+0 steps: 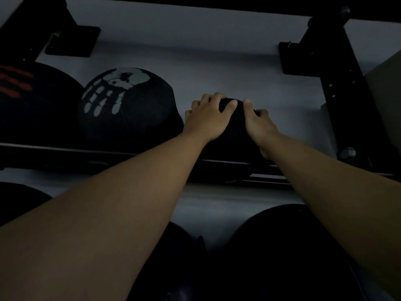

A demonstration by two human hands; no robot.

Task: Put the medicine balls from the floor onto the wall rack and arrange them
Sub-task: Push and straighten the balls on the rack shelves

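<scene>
A plain black medicine ball rests on the black wall rack's rail, right of the middle. My left hand lies over its top left and my right hand over its top right, fingers curled onto it. To the left on the same rail sits a black ball with a white print, touching or nearly touching the held ball. Further left is a black ball with red stripes. The scene is dim.
A black upright bracket stands right of the held ball, with free rail between them. Another bracket is fixed at the upper left. On the level below lie more dark balls, partly hidden by my forearms.
</scene>
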